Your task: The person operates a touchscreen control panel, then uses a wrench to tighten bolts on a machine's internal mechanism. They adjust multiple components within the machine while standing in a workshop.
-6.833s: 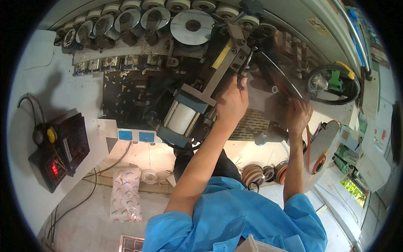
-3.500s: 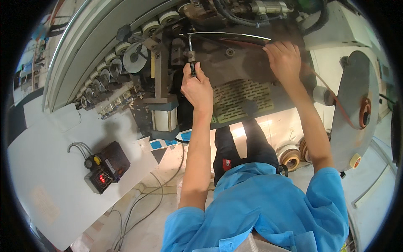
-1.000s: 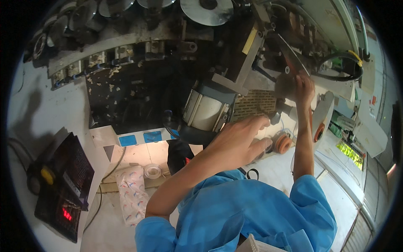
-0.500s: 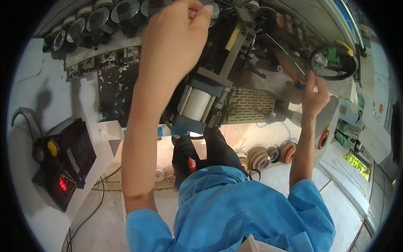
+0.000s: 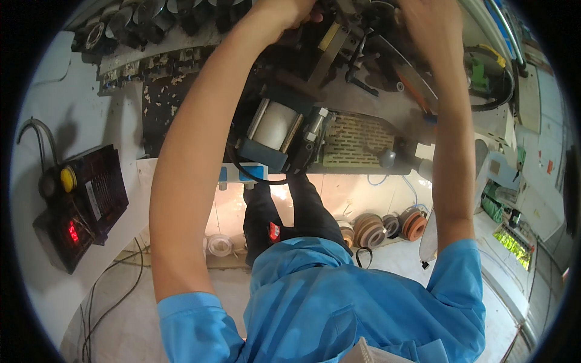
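At the top edge, my left hand [image 5: 283,12] reaches the far part of a metal machine, beside its clamp bar. Its fingertips look curled inward, and what they hold, if anything, is hidden. My right hand [image 5: 428,15] reaches over the far right of the machine; its fingers run out of the picture. Between my forearms sits a silver cylinder [image 5: 275,126] with dark end blocks. A steel arm with a yellow strip [image 5: 328,37] extends beyond it. A black lever handle [image 5: 361,83] and an orange-and-blue tool [image 5: 417,100] lie to its right.
Round metal parts [image 5: 145,19] line the far left. A black box with a red display [image 5: 74,230] and yellow knob stands at left. A slotted plate [image 5: 357,140] lies right of the cylinder. Tape rolls [image 5: 369,230] rest below. A black hose loop [image 5: 507,91] is at right.
Both hands have moved farther away, toward the top edge. My right hand has left the orange-and-blue tool. The view has shifted slightly.
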`<action>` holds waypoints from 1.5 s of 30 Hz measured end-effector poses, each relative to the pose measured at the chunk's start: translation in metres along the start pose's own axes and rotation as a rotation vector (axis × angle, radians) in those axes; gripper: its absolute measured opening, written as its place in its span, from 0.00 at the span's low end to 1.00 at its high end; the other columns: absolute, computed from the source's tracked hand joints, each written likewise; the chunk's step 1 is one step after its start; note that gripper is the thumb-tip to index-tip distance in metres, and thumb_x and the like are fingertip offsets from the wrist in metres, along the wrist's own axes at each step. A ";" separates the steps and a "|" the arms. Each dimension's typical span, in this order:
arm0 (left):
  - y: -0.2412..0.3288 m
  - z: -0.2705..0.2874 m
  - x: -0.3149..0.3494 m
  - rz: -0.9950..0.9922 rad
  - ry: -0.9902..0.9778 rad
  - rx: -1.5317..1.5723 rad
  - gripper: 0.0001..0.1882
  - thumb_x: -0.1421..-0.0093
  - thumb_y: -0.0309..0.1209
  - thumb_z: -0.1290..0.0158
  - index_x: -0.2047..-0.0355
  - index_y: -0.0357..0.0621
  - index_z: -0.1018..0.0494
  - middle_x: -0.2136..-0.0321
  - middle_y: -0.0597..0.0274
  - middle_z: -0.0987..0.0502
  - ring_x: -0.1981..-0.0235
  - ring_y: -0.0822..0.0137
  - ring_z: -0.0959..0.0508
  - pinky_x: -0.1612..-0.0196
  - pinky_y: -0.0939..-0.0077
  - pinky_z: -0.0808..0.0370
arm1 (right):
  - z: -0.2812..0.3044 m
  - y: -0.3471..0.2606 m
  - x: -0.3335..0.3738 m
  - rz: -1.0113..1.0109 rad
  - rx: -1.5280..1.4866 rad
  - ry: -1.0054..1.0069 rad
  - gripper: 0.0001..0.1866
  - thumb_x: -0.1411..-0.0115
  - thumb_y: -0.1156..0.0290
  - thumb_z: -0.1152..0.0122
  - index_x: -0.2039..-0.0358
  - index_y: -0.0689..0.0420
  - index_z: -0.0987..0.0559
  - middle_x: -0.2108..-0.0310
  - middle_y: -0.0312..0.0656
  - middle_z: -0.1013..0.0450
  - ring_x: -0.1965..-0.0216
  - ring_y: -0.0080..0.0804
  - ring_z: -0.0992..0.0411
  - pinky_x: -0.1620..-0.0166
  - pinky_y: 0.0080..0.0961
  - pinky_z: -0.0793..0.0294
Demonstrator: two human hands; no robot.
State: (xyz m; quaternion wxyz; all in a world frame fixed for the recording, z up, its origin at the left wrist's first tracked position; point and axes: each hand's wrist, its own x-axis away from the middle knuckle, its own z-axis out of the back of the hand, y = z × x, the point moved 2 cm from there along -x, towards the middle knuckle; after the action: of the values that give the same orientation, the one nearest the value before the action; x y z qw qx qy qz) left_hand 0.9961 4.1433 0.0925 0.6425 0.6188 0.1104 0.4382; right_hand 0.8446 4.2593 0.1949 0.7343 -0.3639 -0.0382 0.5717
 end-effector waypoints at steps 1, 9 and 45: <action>-0.002 -0.001 -0.003 0.056 -0.027 0.109 0.21 0.24 0.43 0.50 0.69 0.40 0.21 0.77 0.59 0.21 0.80 0.68 0.29 0.76 0.70 0.32 | -0.006 -0.002 -0.007 0.019 0.017 -0.030 0.26 0.31 0.56 0.34 0.42 0.62 0.23 0.59 0.52 0.18 0.60 0.34 0.20 0.55 0.31 0.22; -0.014 0.007 -0.024 0.147 -0.374 0.599 0.16 0.24 0.37 0.50 0.69 0.43 0.25 0.76 0.64 0.21 0.82 0.79 0.28 0.83 0.89 0.31 | -0.014 0.009 -0.026 0.051 0.163 -0.203 0.30 0.33 0.46 0.34 0.50 0.66 0.17 0.72 0.47 0.18 0.71 0.32 0.20 0.65 0.32 0.23; -0.001 0.011 -0.027 0.004 0.032 0.164 0.21 0.25 0.38 0.47 0.69 0.31 0.18 0.77 0.50 0.17 0.83 0.61 0.18 0.80 0.63 0.23 | 0.002 -0.025 -0.043 0.172 0.315 -0.547 0.22 0.30 0.62 0.36 0.48 0.71 0.20 0.63 0.49 0.20 0.60 0.31 0.25 0.55 0.32 0.24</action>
State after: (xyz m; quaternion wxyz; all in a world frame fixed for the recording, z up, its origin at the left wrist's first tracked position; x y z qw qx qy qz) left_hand 0.9882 4.1174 0.0831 0.5870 0.6624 0.1547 0.4390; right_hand 0.8494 4.2209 0.2267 0.6932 -0.0808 -0.1142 0.7071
